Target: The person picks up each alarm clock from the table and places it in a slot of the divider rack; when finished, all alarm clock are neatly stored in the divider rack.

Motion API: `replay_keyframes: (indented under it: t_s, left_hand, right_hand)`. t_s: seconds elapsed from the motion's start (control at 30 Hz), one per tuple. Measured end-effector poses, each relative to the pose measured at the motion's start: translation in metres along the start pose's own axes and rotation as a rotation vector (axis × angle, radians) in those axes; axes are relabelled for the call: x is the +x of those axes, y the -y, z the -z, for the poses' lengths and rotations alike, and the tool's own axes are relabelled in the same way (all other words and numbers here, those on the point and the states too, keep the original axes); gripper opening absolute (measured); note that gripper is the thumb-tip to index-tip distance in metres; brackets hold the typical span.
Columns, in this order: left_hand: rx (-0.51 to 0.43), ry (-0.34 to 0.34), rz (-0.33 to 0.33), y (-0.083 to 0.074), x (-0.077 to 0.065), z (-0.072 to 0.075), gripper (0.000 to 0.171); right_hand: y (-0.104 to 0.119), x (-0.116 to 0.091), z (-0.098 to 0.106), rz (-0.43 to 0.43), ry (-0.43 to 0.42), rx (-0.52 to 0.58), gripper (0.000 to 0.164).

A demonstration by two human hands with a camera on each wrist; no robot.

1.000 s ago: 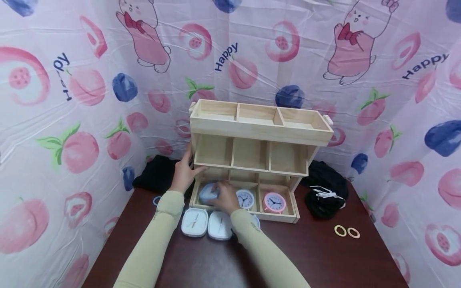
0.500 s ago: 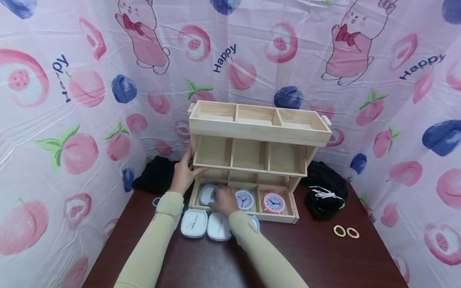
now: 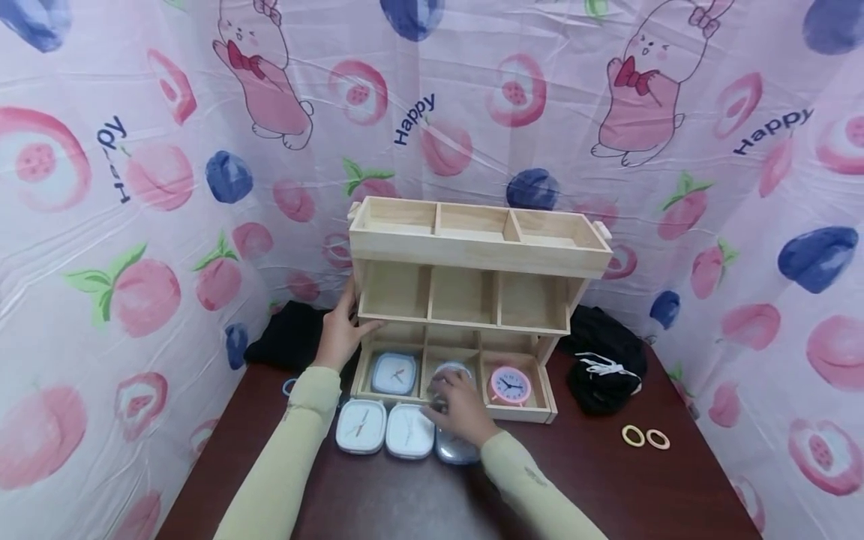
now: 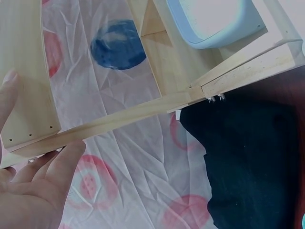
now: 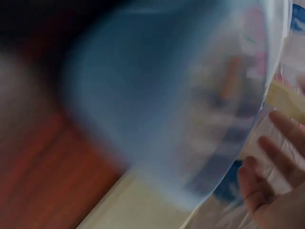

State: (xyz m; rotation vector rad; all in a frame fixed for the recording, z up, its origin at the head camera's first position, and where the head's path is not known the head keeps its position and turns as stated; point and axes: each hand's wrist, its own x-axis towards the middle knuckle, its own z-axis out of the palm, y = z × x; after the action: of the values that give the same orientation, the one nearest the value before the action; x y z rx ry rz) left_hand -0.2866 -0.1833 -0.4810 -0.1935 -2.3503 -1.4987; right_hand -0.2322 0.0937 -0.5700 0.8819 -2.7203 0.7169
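Observation:
My left hand holds the left side of a tiered wooden storage box, with fingers against its side strip in the left wrist view. A blue square alarm clock lies in the lowest tier's left compartment. A round pink alarm clock is in the right one. My right hand, fingers loosely bent and holding nothing, hovers by the middle compartment and partly covers its round alarm clock. In front of the box lie two white square alarm clocks and a light-blue clock.
Black cloth lies at the left and a black drawstring bag at the right. Two small rings rest on the table's right part, a blue ring on its left. Patterned curtain stands behind the box.
My right hand has let go of the blue square clock in the left compartment and moved right to the middle one. My left hand keeps its place on the box.

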Motion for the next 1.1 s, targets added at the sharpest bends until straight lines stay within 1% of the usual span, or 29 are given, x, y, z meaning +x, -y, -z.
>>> replay_keyframes:
  t_s: [0.1,0.17,0.2,0.27,0.37,0.53,0.67,0.77,0.83,0.93,1.1]
  left_hand:
    - [0.006,-0.005,0.012,0.001,0.000,-0.001,0.116]
    - [0.005,-0.004,0.013,0.001,-0.001,-0.001,0.116]
    - [0.005,-0.006,0.013,0.001,-0.001,-0.001,0.116]
    - [0.007,-0.012,0.009,0.001,-0.001,-0.002,0.116]
    - [0.021,-0.012,0.010,0.001,-0.002,-0.003,0.116]
    - [0.032,-0.003,0.023,-0.001,-0.002,-0.004,0.116]
    - [0.016,-0.010,0.031,-0.003,-0.002,-0.004,0.117]
    - [0.010,-0.009,0.031,-0.003,-0.002,-0.005,0.117]
    - [0.011,-0.009,0.028,-0.003,-0.002,-0.006,0.116]
    - [0.012,-0.010,0.024,-0.002,-0.003,-0.006,0.116]
    - [0.018,-0.009,0.024,-0.001,-0.003,-0.005,0.115]
  right_hand:
    - [-0.011,-0.027,0.008,0.063,0.012,-0.070,0.053]
    - [-0.015,-0.043,0.011,0.099,0.020,-0.116,0.066]
    - [-0.017,-0.050,0.013,0.110,0.030,-0.121,0.073]
    - [-0.019,-0.061,0.014,0.122,0.034,-0.134,0.084]
    - [-0.019,-0.073,0.015,0.107,0.050,-0.127,0.093]
    - [-0.019,-0.086,0.016,0.087,0.048,-0.145,0.095]
    - [-0.020,-0.099,0.020,0.076,0.047,-0.143,0.100]
    - [-0.022,-0.110,0.025,0.029,0.073,-0.115,0.102]
    - [-0.024,-0.118,0.028,-0.017,0.085,-0.096,0.100]
    - [-0.027,-0.127,0.031,-0.073,0.064,-0.070,0.096]
    - [-0.032,-0.135,0.032,-0.153,-0.014,-0.033,0.093]
